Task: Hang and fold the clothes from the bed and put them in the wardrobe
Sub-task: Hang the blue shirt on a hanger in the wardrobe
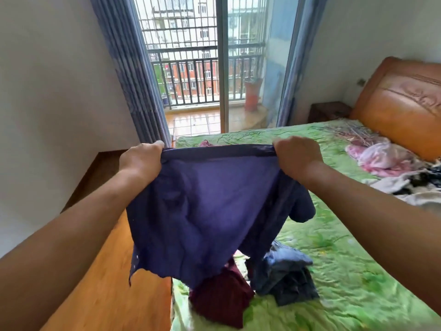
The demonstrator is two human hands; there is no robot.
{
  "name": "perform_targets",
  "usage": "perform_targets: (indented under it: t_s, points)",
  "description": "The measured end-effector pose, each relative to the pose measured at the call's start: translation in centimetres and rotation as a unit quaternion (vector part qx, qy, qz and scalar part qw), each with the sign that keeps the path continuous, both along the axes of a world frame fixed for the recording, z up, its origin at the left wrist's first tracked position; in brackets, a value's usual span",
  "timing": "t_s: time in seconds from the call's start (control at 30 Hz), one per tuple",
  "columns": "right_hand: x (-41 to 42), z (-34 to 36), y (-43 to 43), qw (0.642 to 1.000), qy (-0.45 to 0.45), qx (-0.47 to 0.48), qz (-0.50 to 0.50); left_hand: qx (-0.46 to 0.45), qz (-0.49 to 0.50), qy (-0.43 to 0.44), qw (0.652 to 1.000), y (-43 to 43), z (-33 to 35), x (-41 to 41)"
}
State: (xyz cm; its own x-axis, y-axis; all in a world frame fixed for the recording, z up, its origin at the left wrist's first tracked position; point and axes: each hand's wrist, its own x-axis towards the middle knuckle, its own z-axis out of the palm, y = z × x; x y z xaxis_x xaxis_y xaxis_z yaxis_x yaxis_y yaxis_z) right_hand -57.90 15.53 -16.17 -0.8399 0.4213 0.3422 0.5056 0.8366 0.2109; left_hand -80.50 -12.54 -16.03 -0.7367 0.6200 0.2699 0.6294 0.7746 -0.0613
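Note:
I hold a dark purple garment (202,211) stretched out in the air above the foot of the bed (346,271). My left hand (142,160) grips its upper left corner and my right hand (297,154) grips the upper right corner, so the top edge is taut between them. The cloth hangs down over a maroon garment (222,299) and a folded blue-grey denim piece (284,275) lying on the green sheet. A pile of pink, white and black clothes (393,173) lies near the headboard. No wardrobe is in view.
An orange wooden headboard (401,103) stands at the right, with a dark nightstand (329,112) beside it. Wooden floor (105,271) runs along the bed's left side by a white wall. Blue curtains (128,68) frame a glass balcony door (210,80).

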Motion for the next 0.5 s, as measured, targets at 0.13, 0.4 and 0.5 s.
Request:
perform_targets:
  t_s: [0.13, 0.4, 0.5]
  points:
    - [3.6, 0.3, 2.3, 0.992, 0.062, -0.078, -0.072, 0.011, -0.027, -0.046, 0.999, 3.5, -0.2, 0.9]
    - [11.7, 0.3, 5.3, 0.955, 0.179, -0.169, -0.165, 0.197, -0.114, -0.254, 0.94, 11.2, -0.7, 6.1]
    - [15.4, 0.9, 6.2, 0.937, 0.234, -0.182, -0.184, 0.234, -0.141, -0.297, 0.915, 14.8, -0.9, 9.4]
